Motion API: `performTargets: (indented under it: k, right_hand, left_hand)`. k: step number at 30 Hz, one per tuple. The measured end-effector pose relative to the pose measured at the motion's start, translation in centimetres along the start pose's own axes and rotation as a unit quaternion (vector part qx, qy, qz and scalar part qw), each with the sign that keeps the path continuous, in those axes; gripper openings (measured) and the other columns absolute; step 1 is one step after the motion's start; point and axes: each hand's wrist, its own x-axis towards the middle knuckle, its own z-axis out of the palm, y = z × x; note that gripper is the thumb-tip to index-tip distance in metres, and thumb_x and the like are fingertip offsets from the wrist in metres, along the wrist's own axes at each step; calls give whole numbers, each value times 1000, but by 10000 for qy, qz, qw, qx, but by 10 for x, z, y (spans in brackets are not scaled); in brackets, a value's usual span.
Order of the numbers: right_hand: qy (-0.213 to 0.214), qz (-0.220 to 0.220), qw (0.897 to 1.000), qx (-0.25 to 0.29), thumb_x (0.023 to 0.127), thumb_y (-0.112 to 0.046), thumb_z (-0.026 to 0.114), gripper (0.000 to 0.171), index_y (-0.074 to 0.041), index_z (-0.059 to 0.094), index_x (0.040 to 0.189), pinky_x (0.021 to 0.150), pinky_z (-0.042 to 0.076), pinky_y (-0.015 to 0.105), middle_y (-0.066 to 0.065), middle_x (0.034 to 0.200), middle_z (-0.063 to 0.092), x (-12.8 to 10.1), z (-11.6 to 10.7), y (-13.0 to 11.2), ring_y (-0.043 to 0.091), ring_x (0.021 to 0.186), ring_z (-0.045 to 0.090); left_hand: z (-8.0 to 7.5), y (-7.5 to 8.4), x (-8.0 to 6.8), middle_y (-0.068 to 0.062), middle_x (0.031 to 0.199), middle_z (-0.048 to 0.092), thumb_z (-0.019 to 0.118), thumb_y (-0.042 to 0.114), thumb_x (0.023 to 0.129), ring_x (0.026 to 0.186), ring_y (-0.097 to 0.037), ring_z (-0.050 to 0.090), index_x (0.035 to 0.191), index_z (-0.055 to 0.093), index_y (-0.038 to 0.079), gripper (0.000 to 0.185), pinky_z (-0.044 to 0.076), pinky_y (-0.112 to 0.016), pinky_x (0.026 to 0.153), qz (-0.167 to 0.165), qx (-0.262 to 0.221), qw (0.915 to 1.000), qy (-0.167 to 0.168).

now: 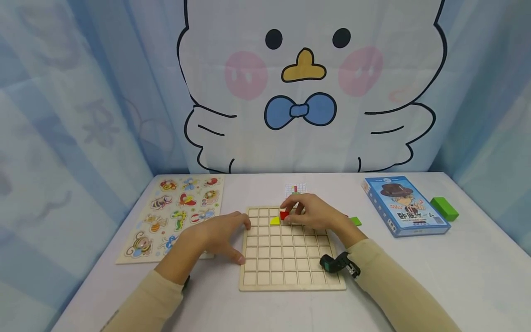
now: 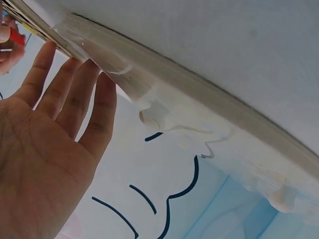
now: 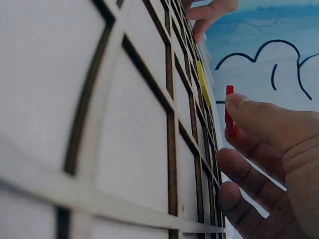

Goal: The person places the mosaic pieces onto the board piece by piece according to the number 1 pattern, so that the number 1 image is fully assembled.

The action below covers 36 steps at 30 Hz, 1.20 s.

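Observation:
A wooden grid board [image 1: 290, 278] lies flat on the table, with a yellow square tile [image 1: 275, 221] in one of its upper cells. Between thumb and index finger my right hand [image 1: 309, 211] pinches a thin red tile [image 3: 230, 112], close over the board just right of the yellow one. My left hand [image 1: 220, 235] rests at the board's left edge, its thumb and fingertips touching the side. In the left wrist view that hand's fingers [image 2: 75, 99] are spread and nearly straight.
An insect puzzle board [image 1: 195, 196] lies at the left. Behind the grid board is a small pattern card [image 1: 296, 188]. To the right are a green tile [image 1: 355, 221], partly behind my forearm, a blue game box [image 1: 404, 205] and a green block [image 1: 444, 209].

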Motion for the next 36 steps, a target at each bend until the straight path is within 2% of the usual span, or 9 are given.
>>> performTargets:
  k: [8, 21, 36]
  right_hand:
    - [-58, 130, 9998, -120, 93, -23, 78, 29, -14, 71, 120, 78, 54, 30, -2, 109, 69, 0, 1, -1, 14, 85, 63]
    - [-154, 14, 9996, -255, 95, -17, 76, 26, -11, 70, 120, 82, 54, 31, 0, 110, 71, -2, 1, 2, 11, 88, 62]
    - [-343, 121, 9993, -108, 96, -16, 74, 24, -12, 70, 120, 89, 56, 33, 0, 113, 72, -9, -6, 1, 15, 99, 67]
  left_hand:
    - [0, 0, 1, 3, 151, 49, 93, 48, 71, 134, -22, 51, 132, 53, 30, 75, 41, -49, 113, -13, -46, 10000, -33]
    - [0, 4, 3, 4, 146, 52, 94, 47, 70, 128, -18, 53, 131, 54, 30, 75, 43, -46, 112, -57, -7, 10000, -18]
    - [-1, 1, 5, 5, 149, 47, 94, 49, 69, 132, -20, 51, 138, 51, 29, 84, 43, -46, 112, 153, 50, 9999, 34]
